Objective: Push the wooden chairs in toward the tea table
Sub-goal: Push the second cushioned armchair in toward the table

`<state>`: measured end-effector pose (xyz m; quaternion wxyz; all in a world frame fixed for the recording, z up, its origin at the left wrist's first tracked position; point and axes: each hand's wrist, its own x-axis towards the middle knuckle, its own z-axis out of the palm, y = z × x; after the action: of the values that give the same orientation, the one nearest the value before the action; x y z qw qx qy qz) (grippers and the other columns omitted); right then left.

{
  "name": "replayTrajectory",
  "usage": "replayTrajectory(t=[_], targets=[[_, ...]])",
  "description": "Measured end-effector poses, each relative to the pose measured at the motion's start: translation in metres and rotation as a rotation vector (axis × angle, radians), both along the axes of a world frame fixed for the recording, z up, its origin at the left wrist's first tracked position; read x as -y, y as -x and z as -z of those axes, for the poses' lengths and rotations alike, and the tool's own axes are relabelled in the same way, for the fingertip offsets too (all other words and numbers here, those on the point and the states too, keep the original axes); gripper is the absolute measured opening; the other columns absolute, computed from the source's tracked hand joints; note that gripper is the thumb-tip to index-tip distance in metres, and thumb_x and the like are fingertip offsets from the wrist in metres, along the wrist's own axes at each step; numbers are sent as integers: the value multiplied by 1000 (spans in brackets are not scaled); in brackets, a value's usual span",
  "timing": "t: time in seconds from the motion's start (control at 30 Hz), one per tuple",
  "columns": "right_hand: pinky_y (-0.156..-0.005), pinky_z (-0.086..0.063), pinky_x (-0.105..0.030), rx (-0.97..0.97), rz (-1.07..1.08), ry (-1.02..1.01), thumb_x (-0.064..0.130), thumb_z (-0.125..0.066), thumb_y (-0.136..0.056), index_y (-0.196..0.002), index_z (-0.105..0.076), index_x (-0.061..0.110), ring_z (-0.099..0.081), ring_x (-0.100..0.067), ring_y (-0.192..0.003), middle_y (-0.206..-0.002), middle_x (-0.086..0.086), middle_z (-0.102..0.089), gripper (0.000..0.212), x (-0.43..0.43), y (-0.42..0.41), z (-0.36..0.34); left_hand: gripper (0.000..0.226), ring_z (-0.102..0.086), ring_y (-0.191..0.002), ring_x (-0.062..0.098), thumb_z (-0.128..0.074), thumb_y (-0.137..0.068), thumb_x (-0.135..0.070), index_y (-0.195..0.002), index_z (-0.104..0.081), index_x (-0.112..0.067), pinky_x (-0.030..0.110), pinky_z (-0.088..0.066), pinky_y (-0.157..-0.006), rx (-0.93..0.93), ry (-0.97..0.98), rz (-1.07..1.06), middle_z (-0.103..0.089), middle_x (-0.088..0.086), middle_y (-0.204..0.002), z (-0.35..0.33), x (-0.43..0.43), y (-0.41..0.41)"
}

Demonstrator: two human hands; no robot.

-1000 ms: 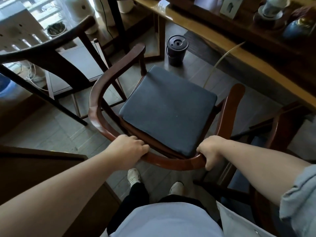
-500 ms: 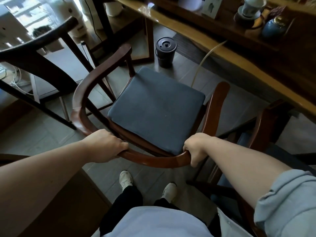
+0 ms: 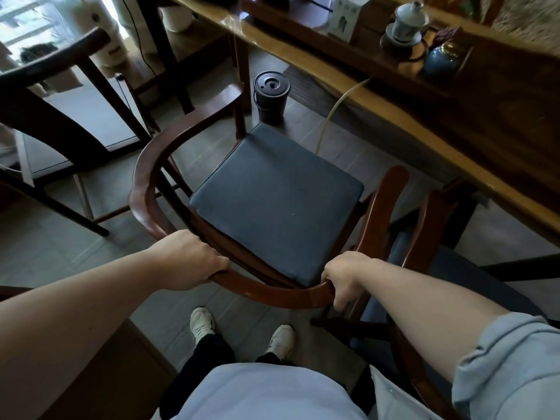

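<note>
A reddish wooden armchair (image 3: 145, 177) with a curved back rail and a dark blue seat cushion (image 3: 278, 201) stands in front of me, facing the tea table (image 3: 378, 113). My left hand (image 3: 188, 259) grips the back rail on its left side. My right hand (image 3: 345, 274) grips the same rail on its right side. The table's light wooden edge runs from the top middle down to the right. The chair's front edge is still a little short of the table edge.
A second wooden chair (image 3: 430, 225) stands close on the right, partly under the table. A dark chair (image 3: 60, 68) is at the left. A black lidded bucket (image 3: 271, 98) and a pale hose (image 3: 336, 110) sit on the floor ahead of the cushion. A lidded teacup (image 3: 407, 21) is on the table.
The chair, held in both hands, has slid forward toward the table, and my view has followed it. Both grips are unchanged.
</note>
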<state>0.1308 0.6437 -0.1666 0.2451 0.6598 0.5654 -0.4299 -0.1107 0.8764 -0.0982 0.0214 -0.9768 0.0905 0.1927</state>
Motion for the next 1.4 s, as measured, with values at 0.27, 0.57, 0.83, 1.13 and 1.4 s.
replayTrajectory(t=[0.27, 0.57, 0.83, 1.13, 1.4], targets=[[-68, -59, -37, 21, 22, -11, 59, -66, -49, -96, -69, 30, -63, -15, -67, -74, 8, -68, 55, 24, 5, 1, 14, -63, -78, 20, -43, -89, -37, -101, -46, -32, 31, -36, -57, -44, 7, 55, -65, -8, -93, 8, 6, -6], [-74, -57, -39, 20, -33, 7, 58, -66, -59, -101, -68, 27, -61, -17, -72, -76, 8, -65, 52, 32, 3, -8, 21, -64, -90, 18, -41, -93, -35, -113, -48, -33, 36, -51, -75, -113, 29, -14, -66, -11, -105, 2, 19, -7], [-78, -58, -39, 33, 26, 44, 56, -73, -60, -108, -68, 27, -64, -19, -78, -86, 5, -69, 56, 47, -8, -4, 21, -62, -86, 18, -43, -93, -39, -112, -49, -32, 30, -37, -64, -95, -17, 34, -66, -9, -97, -1, 39, -24], [-90, -48, -42, 92, -64, 9, 69, -71, -71, -124, -56, 22, -58, -27, -100, -103, -1, -60, 73, 49, -1, -15, 27, -61, -94, 18, -49, -88, -50, -109, -48, -33, 32, -42, -67, -80, 29, -19, -63, -11, -101, -4, 40, -19], [-109, -34, -43, 19, 103, -327, 72, -58, -80, -146, -40, 25, -42, -27, -131, -144, -4, -45, 83, 28, -5, -62, 61, -56, -110, 16, -36, -86, -71, -129, -46, -30, 38, -51, -85, 57, 220, -226, -61, -6, -123, -31, 27, -8]])
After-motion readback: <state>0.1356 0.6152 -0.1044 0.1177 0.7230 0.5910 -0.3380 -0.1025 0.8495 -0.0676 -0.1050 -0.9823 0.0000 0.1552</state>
